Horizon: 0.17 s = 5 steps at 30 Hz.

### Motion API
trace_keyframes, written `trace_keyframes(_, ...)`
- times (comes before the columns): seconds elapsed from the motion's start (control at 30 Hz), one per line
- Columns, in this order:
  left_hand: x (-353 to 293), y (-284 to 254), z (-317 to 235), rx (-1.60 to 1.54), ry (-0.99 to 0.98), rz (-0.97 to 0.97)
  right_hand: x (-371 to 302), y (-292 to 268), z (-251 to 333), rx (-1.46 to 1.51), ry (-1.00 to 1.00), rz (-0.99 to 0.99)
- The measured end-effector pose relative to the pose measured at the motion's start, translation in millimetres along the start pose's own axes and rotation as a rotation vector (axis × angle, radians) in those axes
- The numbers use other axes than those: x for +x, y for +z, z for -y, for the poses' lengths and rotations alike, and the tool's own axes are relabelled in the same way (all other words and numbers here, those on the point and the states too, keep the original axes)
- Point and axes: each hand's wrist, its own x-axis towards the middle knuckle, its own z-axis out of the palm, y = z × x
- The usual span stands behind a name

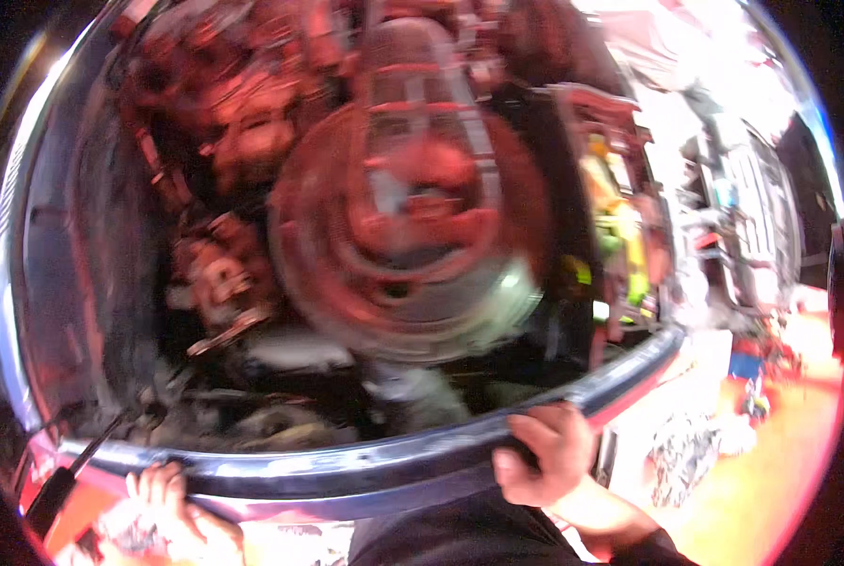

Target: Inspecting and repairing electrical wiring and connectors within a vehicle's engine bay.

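I lean over what looks like a vehicle's engine bay, blurred by motion. A dark, shiny fender edge (347, 469) curves across the near side. My left hand (172, 500) is at the lower left, with its fingertips hooked over that edge. Farther right, my right hand (552, 455) grips the same edge, its fingers bent over the top and its thumb on the near side. Beyond them sits a large round air cleaner housing (318, 250) under red light. Left of my left hand, a tool with a black handle (52, 502) and thin shaft, perhaps a screwdriver, leans on the edge.
Reddish-lit engine parts (252, 127) crowd the far left. Yellow-green items (625, 226) lie beside a frame on the right. Outside the bay, a black-and-white patterned cloth or bag (691, 457) lies on the orange floor (785, 443). Bright clutter behind it is overexposed.
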Motion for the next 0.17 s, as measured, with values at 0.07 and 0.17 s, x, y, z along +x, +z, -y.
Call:
trace_keyframes(0.07, -21.0, 23.8, 10.6, -0.048, -0.032, 0.09, 5.6, 17.9, -9.5, 0.05, -0.067, -0.178)
trace_keyframes(0.17, -11.1, 17.5, 1.6, -0.028, -0.025, 0.127, -1.5, 3.4, -17.2, 0.129, -0.14, -0.351)
